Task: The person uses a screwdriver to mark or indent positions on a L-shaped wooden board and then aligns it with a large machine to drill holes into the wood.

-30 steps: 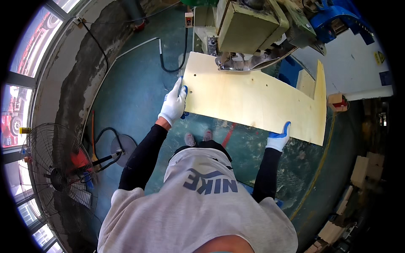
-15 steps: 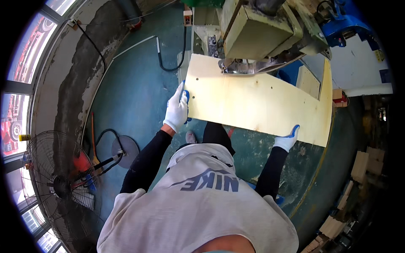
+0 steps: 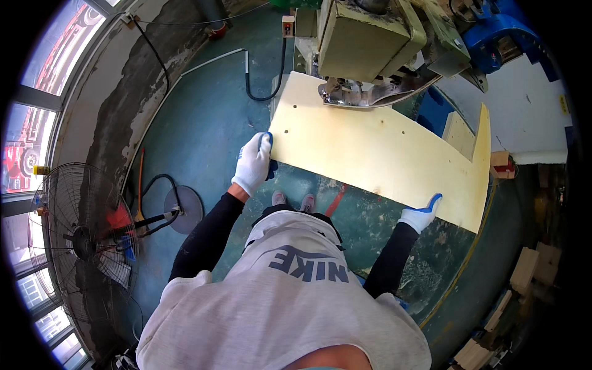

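A large pale plywood panel (image 3: 364, 154) with a few small holes and a cut-out on its far right side lies level in front of me, its far edge under the metal head of a green machine (image 3: 364, 46). My left hand (image 3: 254, 161), in a white and blue work glove, is closed round the panel's left near corner. Near the right end, my right hand (image 3: 422, 211) grips the near edge with its blue-tipped thumb on top; the fingers are hidden below. The metal guard (image 3: 370, 95) of the machine overhangs the panel's surface.
A standing fan (image 3: 80, 240) is at my left by the windows, its round base (image 3: 184, 209) on the green floor. A black cable (image 3: 265, 95) runs to a switch box (image 3: 288, 26). Wood pieces (image 3: 523, 271) are stacked at the right. A blue machine part (image 3: 502, 37) is at the far right.
The panel has turned slightly clockwise, its right end coming nearer to me. Both hands keep their hold on it. My view has shifted, and both my shoes now show.
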Motion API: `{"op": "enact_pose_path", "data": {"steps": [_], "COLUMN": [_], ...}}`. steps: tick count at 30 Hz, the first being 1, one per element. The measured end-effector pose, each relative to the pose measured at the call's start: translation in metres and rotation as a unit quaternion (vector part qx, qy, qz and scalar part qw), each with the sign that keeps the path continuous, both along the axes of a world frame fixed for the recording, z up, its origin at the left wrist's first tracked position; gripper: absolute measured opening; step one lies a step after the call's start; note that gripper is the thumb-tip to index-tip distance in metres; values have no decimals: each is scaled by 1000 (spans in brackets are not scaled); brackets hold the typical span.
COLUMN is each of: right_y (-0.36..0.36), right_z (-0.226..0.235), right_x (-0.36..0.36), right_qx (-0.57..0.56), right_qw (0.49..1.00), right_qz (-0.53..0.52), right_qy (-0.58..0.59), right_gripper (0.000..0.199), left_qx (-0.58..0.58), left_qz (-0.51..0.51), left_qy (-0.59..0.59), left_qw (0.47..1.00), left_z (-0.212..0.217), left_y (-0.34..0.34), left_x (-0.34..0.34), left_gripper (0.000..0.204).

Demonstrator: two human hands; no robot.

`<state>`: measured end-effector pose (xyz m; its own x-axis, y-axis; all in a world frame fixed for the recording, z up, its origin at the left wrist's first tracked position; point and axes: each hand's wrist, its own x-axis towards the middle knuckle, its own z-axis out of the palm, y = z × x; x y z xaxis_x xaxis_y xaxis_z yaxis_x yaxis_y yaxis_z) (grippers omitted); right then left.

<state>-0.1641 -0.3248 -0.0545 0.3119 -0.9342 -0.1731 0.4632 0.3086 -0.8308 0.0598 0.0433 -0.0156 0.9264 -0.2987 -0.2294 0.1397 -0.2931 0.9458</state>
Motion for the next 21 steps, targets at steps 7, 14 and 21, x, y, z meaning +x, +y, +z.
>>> {"op": "enact_pose_path", "data": {"steps": [7, 14, 21], "right_y": [-34, -47, -24], "right_z": [12, -11, -2], "right_x": [-41, -41, -64], "right_qx": [-17, -39, 33], "right_qw": [1000, 999, 999], "right_qz": [-5, 1, 4], "right_qy": [-17, 11, -13], "right_gripper": [60, 56, 44], "left_qx": [7, -41, 14], "left_qz": [-23, -19, 7], "left_qy": [-12, -74, 12], "left_qw": [1000, 996, 1000], "left_z": [-10, -15, -5], "left_y": [-63, -70, -50], "left_x": [6, 25, 15], "left_gripper": [39, 41, 39]}}
